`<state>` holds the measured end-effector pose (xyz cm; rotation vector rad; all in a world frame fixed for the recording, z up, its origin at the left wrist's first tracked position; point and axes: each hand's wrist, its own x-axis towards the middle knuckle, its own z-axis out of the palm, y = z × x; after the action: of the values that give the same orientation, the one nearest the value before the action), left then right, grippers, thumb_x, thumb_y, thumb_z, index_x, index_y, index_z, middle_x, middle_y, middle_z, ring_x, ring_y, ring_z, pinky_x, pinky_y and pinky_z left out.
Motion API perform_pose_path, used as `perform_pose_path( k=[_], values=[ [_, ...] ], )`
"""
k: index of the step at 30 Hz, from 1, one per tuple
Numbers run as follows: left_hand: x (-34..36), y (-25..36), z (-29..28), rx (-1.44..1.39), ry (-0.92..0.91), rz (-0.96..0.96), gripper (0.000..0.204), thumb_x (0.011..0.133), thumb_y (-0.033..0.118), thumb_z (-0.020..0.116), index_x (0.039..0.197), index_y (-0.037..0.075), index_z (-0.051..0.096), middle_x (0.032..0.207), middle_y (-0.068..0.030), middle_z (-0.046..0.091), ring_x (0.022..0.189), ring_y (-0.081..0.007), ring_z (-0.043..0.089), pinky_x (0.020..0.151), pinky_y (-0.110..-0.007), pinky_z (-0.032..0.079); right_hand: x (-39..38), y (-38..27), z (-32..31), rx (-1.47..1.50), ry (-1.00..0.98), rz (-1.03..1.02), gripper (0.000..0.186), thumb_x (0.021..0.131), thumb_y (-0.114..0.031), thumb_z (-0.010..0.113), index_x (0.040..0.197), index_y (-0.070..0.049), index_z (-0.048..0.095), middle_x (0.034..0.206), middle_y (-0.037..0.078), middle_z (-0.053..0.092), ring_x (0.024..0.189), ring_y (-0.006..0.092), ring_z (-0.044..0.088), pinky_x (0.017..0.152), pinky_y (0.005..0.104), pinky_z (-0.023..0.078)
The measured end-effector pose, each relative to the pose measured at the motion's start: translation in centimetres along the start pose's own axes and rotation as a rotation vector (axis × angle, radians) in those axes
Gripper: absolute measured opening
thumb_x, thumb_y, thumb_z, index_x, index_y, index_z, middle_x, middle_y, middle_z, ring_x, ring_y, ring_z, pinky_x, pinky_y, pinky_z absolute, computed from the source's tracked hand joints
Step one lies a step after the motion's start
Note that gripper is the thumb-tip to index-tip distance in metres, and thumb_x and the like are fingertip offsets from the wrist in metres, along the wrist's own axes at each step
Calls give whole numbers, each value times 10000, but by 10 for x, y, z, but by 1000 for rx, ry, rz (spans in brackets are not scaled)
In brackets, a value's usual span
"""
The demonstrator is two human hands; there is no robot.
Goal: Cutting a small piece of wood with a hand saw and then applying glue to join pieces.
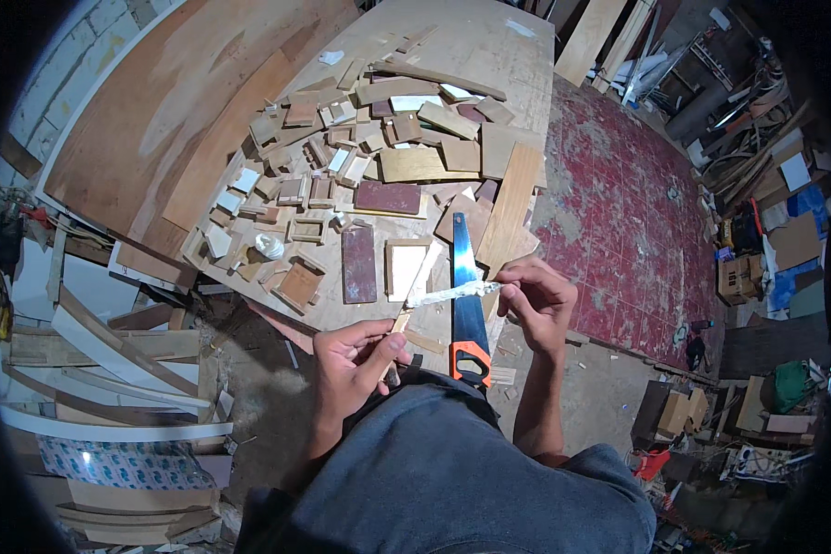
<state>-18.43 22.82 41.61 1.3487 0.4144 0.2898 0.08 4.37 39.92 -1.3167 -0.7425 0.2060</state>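
My left hand is closed round the lower end of a narrow pale wooden strip, which slants up and away over the bench edge. Between thumb and fingers, my right hand pinches a thin piece covered in lumpy white; whether it is glue or crumpled plastic I cannot make out. Its left end meets or overlaps the strip. Beneath it lies a handsaw with a blue-grey blade and orange handle, the handle toward my body. A small wooden frame with a white panel sits just behind the strip.
Wood offcuts and small open boxes cover much of the plywood bench. A dark red block lies left of the frame, and a long board right of the saw. Large panels lean at left. Red flooring spreads at right.
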Motion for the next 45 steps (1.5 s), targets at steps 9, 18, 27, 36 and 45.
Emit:
perform_pose_path(
  k=[9, 18, 27, 36, 45],
  values=[
    [4, 1, 1, 25, -53, -48, 239, 914, 102, 658, 1045, -99, 664, 763, -135, 697, 587, -85, 621, 401, -193, 449, 5, -3, -17, -177, 64, -22, 144, 824, 93, 645, 958, 69, 692, 878, 117, 643, 659, 102, 603, 534, 213, 506],
    [6, -3, 4, 13, -75, -28, 247, 924, 122, 648, 1044, -94, 667, 761, -126, 694, 571, -75, 603, 398, -194, 444, 3, -3, -17, -60, 21, -46, 127, 828, 85, 645, 945, 76, 690, 864, 132, 651, 649, 122, 613, 520, 221, 520],
    [1, -5, 4, 1, -49, -22, 236, 916, 116, 658, 1044, -81, 675, 755, -116, 694, 534, -64, 580, 400, -186, 433, 8, -1, -23, -170, 33, 8, 53, 842, 53, 657, 882, 72, 686, 785, 95, 646, 614, 105, 597, 497, 215, 465],
    [0, -5, 10, 56, -21, -6, 223, 911, 104, 659, 1049, -70, 683, 762, -103, 702, 581, -49, 596, 405, -183, 436, 6, -2, -20, 9, -12, 16, 54, 864, 46, 640, 868, 88, 674, 787, 119, 643, 591, 118, 586, 509, 238, 491],
    [-3, -6, 8, 25, -24, 12, 211, 913, 103, 657, 1034, -68, 684, 749, -104, 696, 550, -48, 577, 407, -188, 440, 3, 0, -25, 80, 69, -26, 95, 893, 35, 600, 843, 92, 657, 732, 115, 615, 567, 125, 576, 472, 251, 474]
  ],
)
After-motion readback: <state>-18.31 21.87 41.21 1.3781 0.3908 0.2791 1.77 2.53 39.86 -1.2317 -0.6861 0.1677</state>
